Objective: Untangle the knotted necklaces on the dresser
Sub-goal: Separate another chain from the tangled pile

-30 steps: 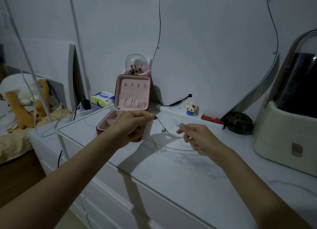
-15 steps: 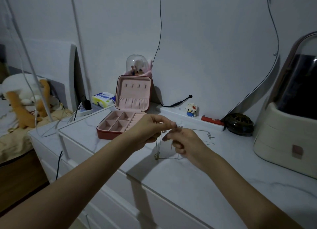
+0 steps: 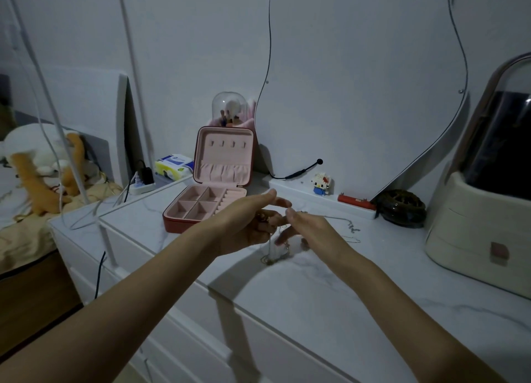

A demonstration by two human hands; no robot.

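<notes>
A thin knotted necklace chain [image 3: 270,253] hangs between my two hands, and its lower loop bunches on the white marble dresser top [image 3: 316,290]. My left hand [image 3: 247,224] is spread, thumb up and fingers straight, with a small pendant and a bit of chain lying against its palm. My right hand [image 3: 307,227] meets it fingertip to fingertip and pinches the chain near its thumb, though motion blur hides the exact grip. From there more chain [image 3: 349,227] trails right across the dresser.
An open pink jewellery box [image 3: 207,207] stands just behind my left hand. Along the wall are a brush dome [image 3: 230,106], a small toy figure [image 3: 321,183], a red bar [image 3: 356,203] and a dark round dish [image 3: 402,207]. A cream cosmetics case [image 3: 482,224] stands at the right.
My hands came together from apart and lifted the chain, so it now hangs down to the dresser. In the last half second my left hand opened from a pinch.
</notes>
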